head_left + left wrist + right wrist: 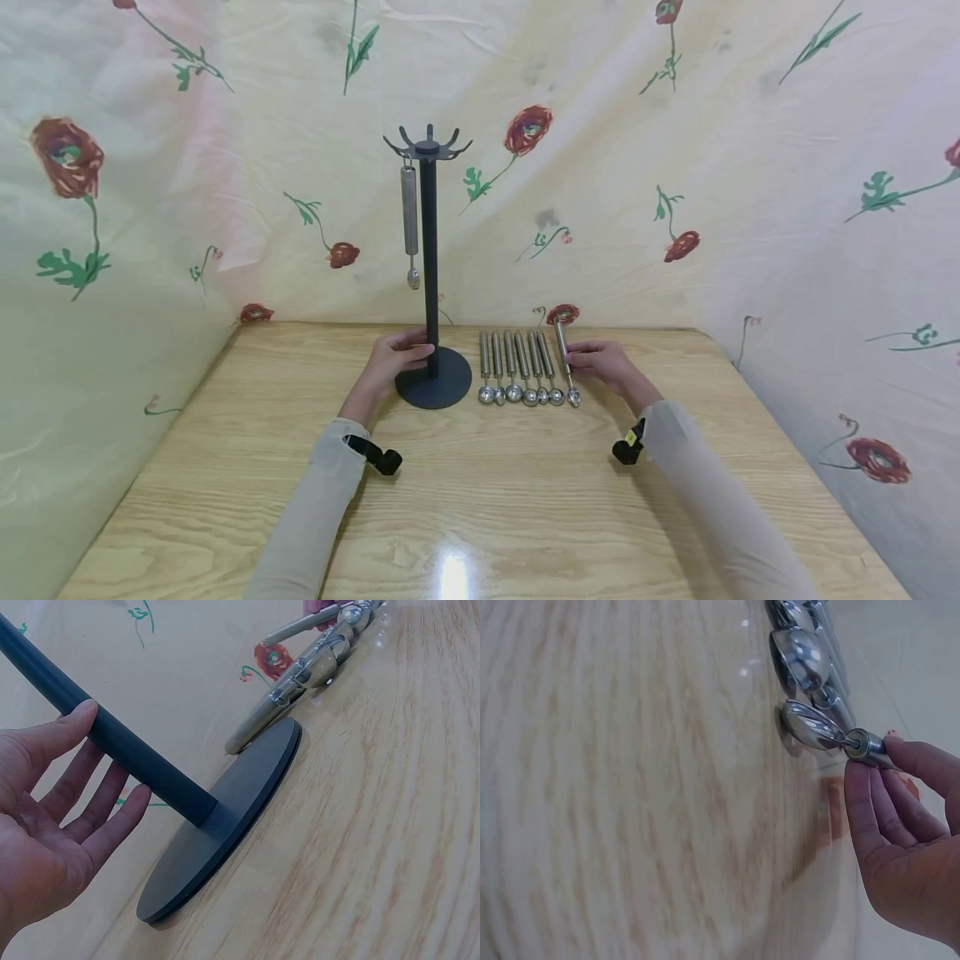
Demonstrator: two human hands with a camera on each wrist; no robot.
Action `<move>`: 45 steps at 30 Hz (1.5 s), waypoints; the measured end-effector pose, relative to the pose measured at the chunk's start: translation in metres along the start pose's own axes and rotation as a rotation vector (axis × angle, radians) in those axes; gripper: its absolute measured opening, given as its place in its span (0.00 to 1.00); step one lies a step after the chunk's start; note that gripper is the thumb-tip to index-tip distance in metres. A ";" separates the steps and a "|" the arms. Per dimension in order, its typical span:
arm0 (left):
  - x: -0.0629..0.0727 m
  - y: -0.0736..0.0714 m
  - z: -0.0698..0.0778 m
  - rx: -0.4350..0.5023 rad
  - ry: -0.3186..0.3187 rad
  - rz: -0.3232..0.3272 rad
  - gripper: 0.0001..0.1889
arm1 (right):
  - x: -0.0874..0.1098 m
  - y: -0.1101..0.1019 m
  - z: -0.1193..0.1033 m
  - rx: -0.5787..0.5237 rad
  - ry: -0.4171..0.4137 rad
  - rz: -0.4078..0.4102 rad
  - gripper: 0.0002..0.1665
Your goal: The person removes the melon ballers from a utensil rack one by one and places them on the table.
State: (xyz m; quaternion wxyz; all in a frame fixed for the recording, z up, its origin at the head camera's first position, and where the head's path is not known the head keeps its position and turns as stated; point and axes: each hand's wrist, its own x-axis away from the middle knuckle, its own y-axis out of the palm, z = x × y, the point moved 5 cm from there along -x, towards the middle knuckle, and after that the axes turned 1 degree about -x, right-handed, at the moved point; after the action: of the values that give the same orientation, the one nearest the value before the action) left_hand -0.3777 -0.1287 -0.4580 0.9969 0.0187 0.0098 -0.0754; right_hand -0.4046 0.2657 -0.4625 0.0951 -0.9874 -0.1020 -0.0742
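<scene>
A black utensil stand (429,267) with a round base and a crown of upturned hooks stands upright on the table. My left hand (401,352) holds its post low down, the thumb (79,720) on one side and fingertips behind. From a left hook hangs one steel melon baller (409,212). At the right end of a row of similar melon ballers (515,358), my right hand (600,362) pinches another melon baller (564,346) by its handle, near the scoop. In the right wrist view its oval, fluted scoop (810,726) points away from the fingers.
The wooden table (480,500) runs up to a floral cloth (600,167) hanging behind and at both sides. The row lies just right of the stand's base (442,392), handles pointing to the back. Black wrist cameras (384,460) are strapped over both sleeves.
</scene>
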 end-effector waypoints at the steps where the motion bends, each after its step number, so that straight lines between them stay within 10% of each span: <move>1: 0.000 0.000 0.000 0.001 0.000 0.001 0.23 | 0.000 0.001 0.000 0.010 -0.001 0.005 0.29; 45: -0.002 -0.001 -0.001 0.006 0.000 -0.005 0.22 | -0.006 0.019 -0.010 0.189 0.110 0.108 0.24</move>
State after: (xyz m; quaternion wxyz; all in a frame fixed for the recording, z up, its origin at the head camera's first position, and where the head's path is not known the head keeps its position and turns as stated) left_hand -0.3794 -0.1291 -0.4591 0.9967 0.0217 0.0099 -0.0778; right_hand -0.4074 0.2438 -0.4571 0.1973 -0.9725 -0.0501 -0.1132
